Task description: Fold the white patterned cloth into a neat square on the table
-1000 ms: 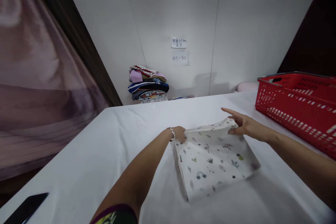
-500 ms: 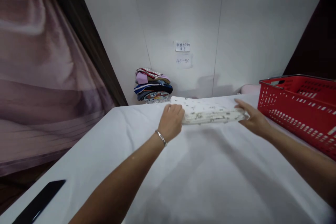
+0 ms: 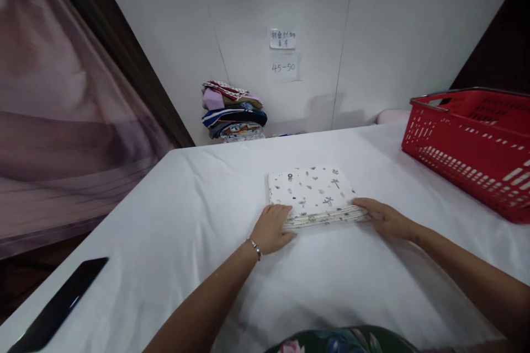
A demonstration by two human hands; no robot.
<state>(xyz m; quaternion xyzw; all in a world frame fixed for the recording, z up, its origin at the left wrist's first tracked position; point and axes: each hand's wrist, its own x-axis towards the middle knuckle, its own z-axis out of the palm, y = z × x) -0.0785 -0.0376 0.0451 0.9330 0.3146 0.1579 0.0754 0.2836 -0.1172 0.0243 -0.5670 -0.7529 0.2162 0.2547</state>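
Note:
A folded white cloth (image 3: 312, 190) with small leaf and plant prints lies on the white-covered table (image 3: 165, 220), its stacked layers showing along the near edge. My left hand (image 3: 273, 229), with a silver bracelet at the wrist, grips the near left corner, fingers on top and thumb at the front edge. On the opposite side, my right hand (image 3: 383, 218) holds the near right corner, fingers on the upper face and the rest of the hand around the edge.
A red plastic basket (image 3: 467, 160) stands at the right. Behind the table's far edge rises a pile of folded clothes (image 3: 234, 113). A dark flat object (image 3: 62, 303) lies at the left front. Two paper notes (image 3: 284, 66) are on the wall, and a pink curtain (image 3: 83, 138) hangs at left.
Both hands have brought the folded cloth nearer to me, and it now rests flatter with more of its top showing. The view has tilted down.

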